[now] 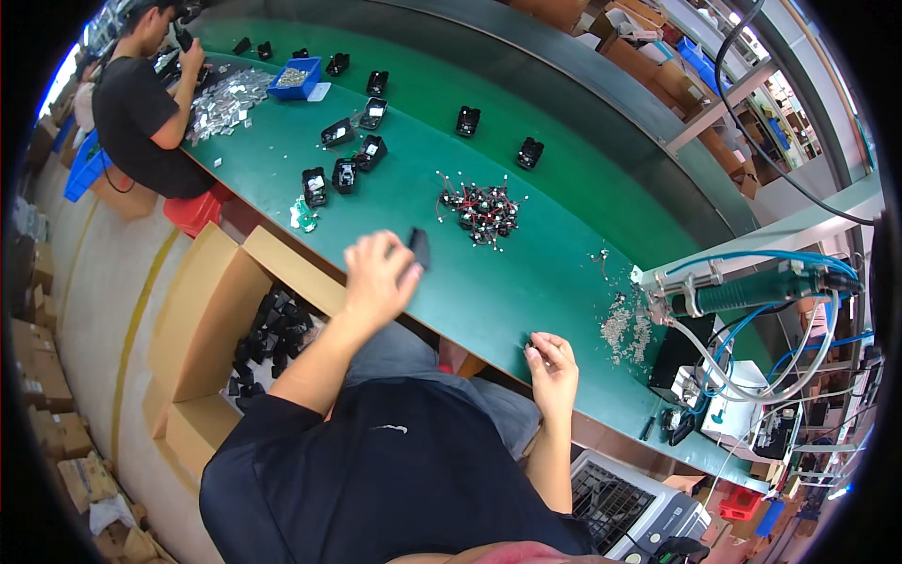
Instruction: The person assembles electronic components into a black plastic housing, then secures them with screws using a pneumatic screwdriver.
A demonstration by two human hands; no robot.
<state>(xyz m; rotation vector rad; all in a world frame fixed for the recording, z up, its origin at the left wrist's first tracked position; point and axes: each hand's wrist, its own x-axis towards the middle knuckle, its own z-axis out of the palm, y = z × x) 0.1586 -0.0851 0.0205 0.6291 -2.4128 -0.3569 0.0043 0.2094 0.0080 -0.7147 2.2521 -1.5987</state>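
My left hand (378,274) is over the workbench (460,301), its fingers closed around a black plastic part (419,248) that sticks up past the fingertips. Lower and to the right, my right hand (554,368) hovers at the bench's near edge. Its thumb and fingers pinch a small dark piece (530,345), too small to name. Beyond my hands lies a tangled pile of small black components with red and black wires (484,211). Several black plastic housings (345,175) with parts inside stand on the bench ahead of my left hand.
An open cardboard box (211,320) of black plastic parts (272,338) stands at my left. Small metal pieces (625,329) lie scattered near a green pneumatic screwdriver (761,291) with hoses. A co-worker (141,108) sits at the far left by a blue bin (295,79).
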